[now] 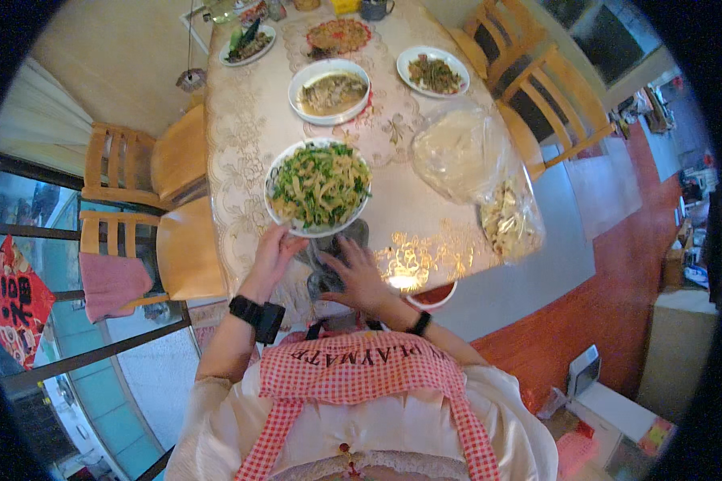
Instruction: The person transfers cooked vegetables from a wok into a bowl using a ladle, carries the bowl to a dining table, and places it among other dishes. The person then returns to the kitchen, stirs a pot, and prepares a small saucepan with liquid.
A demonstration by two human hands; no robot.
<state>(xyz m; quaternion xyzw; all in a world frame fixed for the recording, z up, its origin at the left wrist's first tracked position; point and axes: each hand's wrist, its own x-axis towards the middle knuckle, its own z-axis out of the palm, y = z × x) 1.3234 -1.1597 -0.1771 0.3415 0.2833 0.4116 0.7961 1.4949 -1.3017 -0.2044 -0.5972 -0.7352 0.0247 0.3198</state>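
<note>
A white bowl (271, 203) heaped with chopped green leaves and pale strips sits near the front of the table. My left hand (272, 255) is at its near left rim, fingers against the edge and thumb below. Beside it, my right hand (361, 273) rests with fingers spread on a dark grey, crumpled item (325, 281), maybe a cloth; the palm covers part of it. Beyond the bowl stands a deep white dish (331, 91) of food in broth.
The table (391, 198) has a patterned cover. To the right lie a clear plastic bag of pale flat sheets (457, 150) and another bag (510, 222). Farther back are a plate of cooked food (433, 72), a cucumber plate (248, 45) and a red-rimmed dish (339, 36). Wooden chairs (183, 150) flank it.
</note>
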